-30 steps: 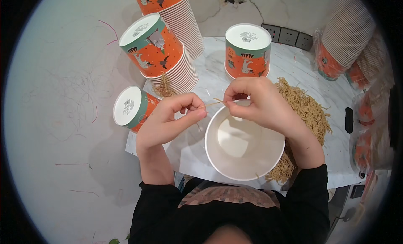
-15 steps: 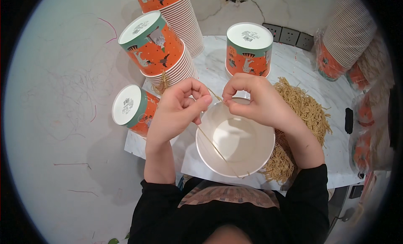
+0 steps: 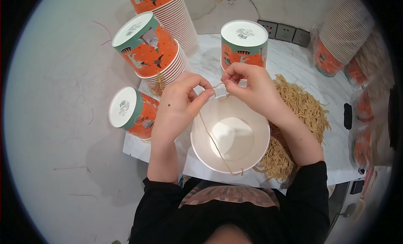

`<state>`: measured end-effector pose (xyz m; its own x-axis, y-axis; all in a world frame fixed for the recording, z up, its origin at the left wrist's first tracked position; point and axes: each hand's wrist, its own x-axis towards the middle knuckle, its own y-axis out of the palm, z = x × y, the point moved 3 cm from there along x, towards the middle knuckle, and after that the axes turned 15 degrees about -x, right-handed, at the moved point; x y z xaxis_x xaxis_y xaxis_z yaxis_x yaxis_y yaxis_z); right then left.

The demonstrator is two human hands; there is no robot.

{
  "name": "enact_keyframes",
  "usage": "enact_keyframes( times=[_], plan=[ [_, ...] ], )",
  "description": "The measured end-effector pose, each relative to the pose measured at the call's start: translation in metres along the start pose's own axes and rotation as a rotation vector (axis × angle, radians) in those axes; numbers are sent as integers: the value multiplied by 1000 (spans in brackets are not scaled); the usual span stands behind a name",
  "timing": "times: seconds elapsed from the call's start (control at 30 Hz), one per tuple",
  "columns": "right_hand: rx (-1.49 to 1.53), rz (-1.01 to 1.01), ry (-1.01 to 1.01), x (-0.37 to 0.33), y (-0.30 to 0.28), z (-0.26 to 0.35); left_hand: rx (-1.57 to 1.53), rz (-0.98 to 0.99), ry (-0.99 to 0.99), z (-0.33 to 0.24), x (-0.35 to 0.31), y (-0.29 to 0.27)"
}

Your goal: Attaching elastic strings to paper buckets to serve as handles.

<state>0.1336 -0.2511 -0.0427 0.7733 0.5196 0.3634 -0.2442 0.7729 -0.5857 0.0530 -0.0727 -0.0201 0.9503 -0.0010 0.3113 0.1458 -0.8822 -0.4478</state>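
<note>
A white paper bucket (image 3: 258, 141) stands with its open mouth up, in front of me. From its near rim a thin tan cord (image 3: 213, 140) crosses the mouth in a slightly slack curve, up to my left hand (image 3: 178, 102). That hand pinches the cord between thumb and fingertips above the far left of the rim. My right hand (image 3: 254, 88) pinches the same cord just to the right, over the far rim. A short stretch spans the gap between both sets of fingertips, and a small loop hangs beneath. A short cord end shows outside the near rim.
Cut tan cords lie in a heap (image 3: 302, 107) right of the bucket. Orange-and-green buckets stand upside down: a leaning stack (image 3: 151, 44) at left, one lying bucket (image 3: 136, 112), another (image 3: 244, 42) behind. Bagged stacks (image 3: 346, 30) fill the right side. Wall sockets (image 3: 285, 33) are behind.
Both hands have shifted slightly, with the right fingertips now drawing a piece of cord across from the left. The cord over the bucket has gone from nearly straight to a curve.
</note>
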Motion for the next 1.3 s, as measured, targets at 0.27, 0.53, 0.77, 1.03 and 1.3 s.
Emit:
enact_keyframes(
  times=[0.27, 0.53, 0.77, 1.03, 1.3],
  plan=[
    [-10, -3, -62, -1, 0, 7, -295, 31, -132, 15, 4, 4],
    [10, -93, -58, 2, 3, 1, -333, -36, -1, 21, -3, 0],
    [125, 40, -192, -1, 6, 11, -428, -48, -164, 27, -2, 4],
    [47, 41, -321, -4, 4, 20, -570, 30, -201, 31, -3, 8],
    [-233, 73, -365, -8, 2, 20, -702, 9, -226, 43, 1, 9]
  ],
)
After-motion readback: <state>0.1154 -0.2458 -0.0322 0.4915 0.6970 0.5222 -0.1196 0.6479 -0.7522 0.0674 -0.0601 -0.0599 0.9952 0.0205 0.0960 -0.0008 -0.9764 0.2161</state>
